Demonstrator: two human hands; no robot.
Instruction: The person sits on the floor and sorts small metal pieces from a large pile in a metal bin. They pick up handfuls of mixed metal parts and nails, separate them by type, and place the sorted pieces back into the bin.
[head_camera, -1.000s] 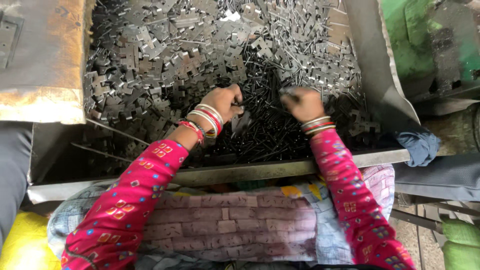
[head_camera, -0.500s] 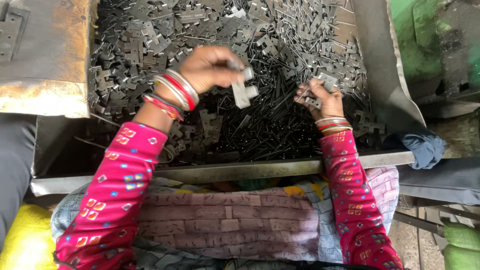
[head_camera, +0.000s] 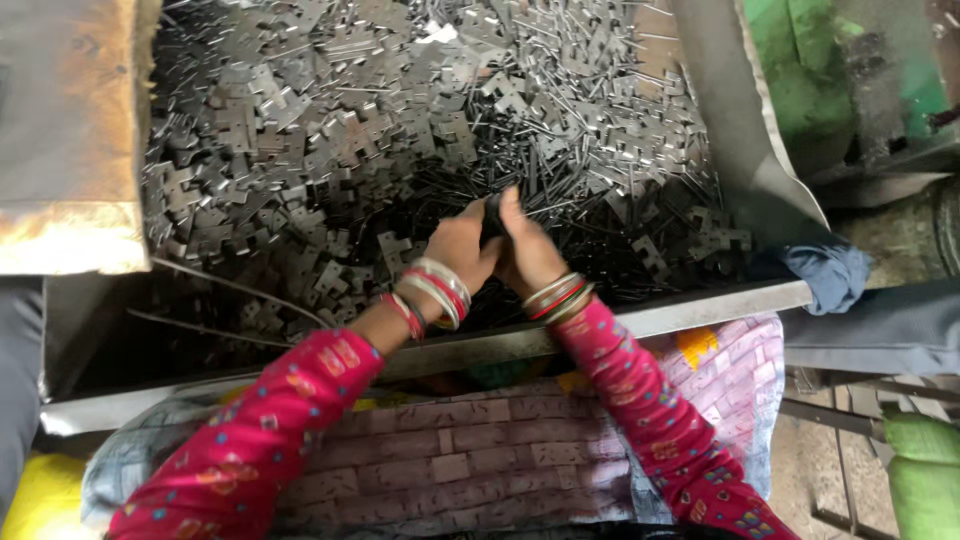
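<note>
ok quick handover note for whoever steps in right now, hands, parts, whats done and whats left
Left hand: closed around a small dark metal part, pressed against the right hand.
Right hand: also gripping at that part; both hands meet over the bin's near side.
Parts: a big pile of flat notched metal plates and thin metal pins fills the metal bin.
Done: no finished pieces are visible, so I cannot tell the count.
Left: the pile looks large, apparently mostly unworked.
A blue cloth hangs at the bin's right corner.

Small dark metal piece (head_camera: 492, 215) pinched between both hands, above heaped cross-shaped stampings (head_camera: 330, 150)
</note>
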